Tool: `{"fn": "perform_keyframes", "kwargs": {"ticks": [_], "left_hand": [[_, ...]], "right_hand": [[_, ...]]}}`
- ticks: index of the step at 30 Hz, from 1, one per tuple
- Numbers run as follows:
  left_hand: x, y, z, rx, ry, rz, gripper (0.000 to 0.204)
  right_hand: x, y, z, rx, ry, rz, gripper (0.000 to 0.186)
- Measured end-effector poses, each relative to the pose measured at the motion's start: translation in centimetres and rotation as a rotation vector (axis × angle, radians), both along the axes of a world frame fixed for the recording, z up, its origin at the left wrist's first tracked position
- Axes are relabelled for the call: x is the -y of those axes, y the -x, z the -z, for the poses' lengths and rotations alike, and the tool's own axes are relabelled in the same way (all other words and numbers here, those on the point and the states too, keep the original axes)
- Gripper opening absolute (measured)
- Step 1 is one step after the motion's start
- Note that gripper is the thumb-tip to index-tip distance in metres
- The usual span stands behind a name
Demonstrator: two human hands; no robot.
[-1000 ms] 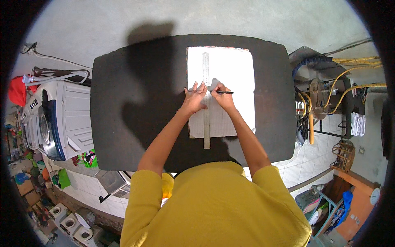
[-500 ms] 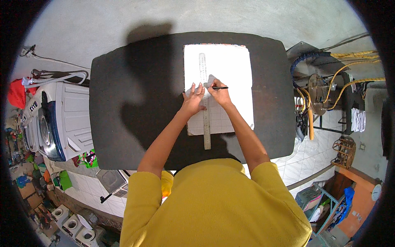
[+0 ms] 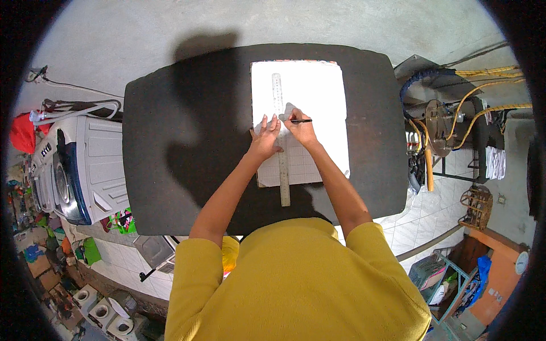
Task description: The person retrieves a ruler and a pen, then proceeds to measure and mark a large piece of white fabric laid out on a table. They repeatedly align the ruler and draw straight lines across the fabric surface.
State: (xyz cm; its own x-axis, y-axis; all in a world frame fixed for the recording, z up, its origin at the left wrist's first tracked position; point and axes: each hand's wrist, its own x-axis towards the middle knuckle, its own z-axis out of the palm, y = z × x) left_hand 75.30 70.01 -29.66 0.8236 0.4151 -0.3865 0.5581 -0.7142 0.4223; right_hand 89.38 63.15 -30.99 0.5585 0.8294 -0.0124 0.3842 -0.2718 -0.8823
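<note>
A white notebook with faint grid lines lies on the dark table, its pages bright under the light. Lengthwise across it rests a clear ruler, whose near end sticks out past the notebook's lower edge. My left hand presses down on the ruler and page with its fingers spread. Just to the right of the ruler, my right hand grips a dark pen against the paper. The pen's tip is hidden by the fingers.
The dark table stands against a grey wall. To its left is a white washing machine. At the right hang yellow cables near a round metal disc. A grey metal basin sits at the lower left.
The whole view has shifted very slightly. My hands, the ruler and the notebook keep nearly the same places relative to each other.
</note>
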Motion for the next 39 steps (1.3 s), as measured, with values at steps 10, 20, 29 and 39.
{"fn": "perform_keyframes", "kwargs": {"ticks": [10, 20, 29, 39], "left_hand": [[0.2, 0.0, 0.2, -0.011, -0.010, -0.021, 0.098], [1.0, -1.2, -0.9, -0.165, -0.086, -0.037, 0.091], [1.4, -1.2, 0.5, -0.134, -0.212, -0.053, 0.083], [1.3, -1.7, -0.8, -0.188, -0.139, -0.043, 0.091]], "right_hand": [[-0.1, 0.1, 0.0, 0.005, 0.014, -0.014, 0.017], [0.7, 0.8, 0.4, -0.002, -0.058, -0.055, 0.015], [5.7, 3.8, 0.2, -0.064, -0.124, -0.155, 0.015], [14.8, 8.6, -3.9, -0.111, -0.116, -0.282, 0.020]]}}
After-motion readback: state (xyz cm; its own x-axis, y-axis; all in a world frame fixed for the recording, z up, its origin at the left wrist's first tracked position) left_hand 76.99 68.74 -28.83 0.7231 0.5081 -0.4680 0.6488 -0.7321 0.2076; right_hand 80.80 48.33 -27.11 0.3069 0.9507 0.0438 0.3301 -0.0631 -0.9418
